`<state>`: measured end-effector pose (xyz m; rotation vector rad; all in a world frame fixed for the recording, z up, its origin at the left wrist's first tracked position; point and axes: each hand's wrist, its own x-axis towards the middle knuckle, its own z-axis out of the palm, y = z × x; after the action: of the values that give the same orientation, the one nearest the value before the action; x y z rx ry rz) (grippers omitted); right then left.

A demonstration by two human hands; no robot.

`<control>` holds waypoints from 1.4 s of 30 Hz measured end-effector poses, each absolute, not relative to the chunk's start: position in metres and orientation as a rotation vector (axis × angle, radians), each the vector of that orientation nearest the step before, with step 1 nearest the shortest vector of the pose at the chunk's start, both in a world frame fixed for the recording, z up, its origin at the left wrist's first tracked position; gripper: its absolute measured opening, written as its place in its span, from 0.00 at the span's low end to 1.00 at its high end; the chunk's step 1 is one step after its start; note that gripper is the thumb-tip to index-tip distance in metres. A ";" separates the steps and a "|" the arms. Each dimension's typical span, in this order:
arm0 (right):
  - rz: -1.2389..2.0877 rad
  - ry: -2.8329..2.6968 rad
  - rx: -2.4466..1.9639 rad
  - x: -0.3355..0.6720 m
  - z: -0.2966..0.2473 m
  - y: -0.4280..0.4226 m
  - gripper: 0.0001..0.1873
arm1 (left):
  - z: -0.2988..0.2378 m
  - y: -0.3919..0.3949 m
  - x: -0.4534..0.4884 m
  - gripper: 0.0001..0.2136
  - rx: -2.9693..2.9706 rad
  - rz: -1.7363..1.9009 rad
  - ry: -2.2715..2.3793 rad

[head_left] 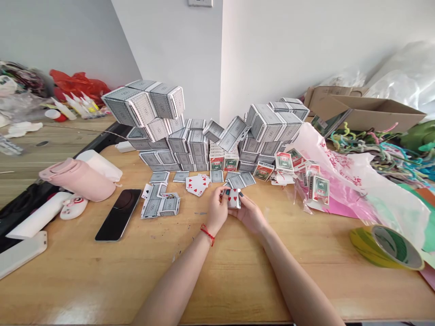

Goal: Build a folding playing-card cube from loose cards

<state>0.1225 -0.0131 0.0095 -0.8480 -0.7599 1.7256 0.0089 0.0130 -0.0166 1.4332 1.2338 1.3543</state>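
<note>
Just now the left hand (pixel 217 212) and right hand (pixel 250 213) meet mid-table, fingers closed from both sides on a deck of cards (pixel 234 198) with a heart card facing up. Fanned red cards (pixel 197 184) lie at eleven o'clock of it, the phone (pixel 118 213) at nine, the stacked card boxes (pixel 190 145) at twelve.

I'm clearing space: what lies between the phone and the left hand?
Head view: a loose pile of cards lies between the phone and the left hand holding a small deck.
</note>
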 end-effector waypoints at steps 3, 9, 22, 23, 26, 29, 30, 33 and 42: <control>1.733 -0.723 -0.844 0.124 0.006 -0.011 0.18 | -0.014 0.012 0.009 0.11 1.600 1.333 1.206; 1.729 -0.645 -0.841 0.124 -0.002 -0.009 0.14 | -0.012 0.011 0.008 0.11 1.787 1.354 1.269; 1.642 -0.436 -0.909 0.131 -0.001 -0.003 0.15 | -0.013 0.012 0.006 0.08 1.477 1.593 1.377; 1.621 -0.423 -0.909 0.133 -0.001 -0.002 0.15 | -0.012 0.013 0.005 0.09 1.444 1.613 1.404; 1.577 -0.405 -0.886 0.137 0.000 -0.001 0.16 | -0.011 0.015 0.003 0.09 1.384 1.628 1.454; 1.594 -0.425 -0.824 0.140 0.002 -0.002 0.16 | -0.012 0.016 0.003 0.08 1.411 1.552 1.398; 1.601 -0.435 -0.805 0.140 0.002 -0.001 0.16 | -0.012 0.015 0.004 0.08 1.435 1.508 1.358; 1.566 -0.457 -0.779 0.142 0.001 0.000 0.14 | -0.012 0.011 0.007 0.06 1.533 1.376 1.245; 1.462 -0.563 -0.895 0.143 -0.002 0.001 0.16 | -0.001 0.006 0.008 0.08 1.879 1.117 1.025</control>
<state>0.1434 0.0012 -0.0017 -0.8949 -0.5625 1.4620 0.0080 0.0059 -0.0008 1.8790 1.0248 1.1173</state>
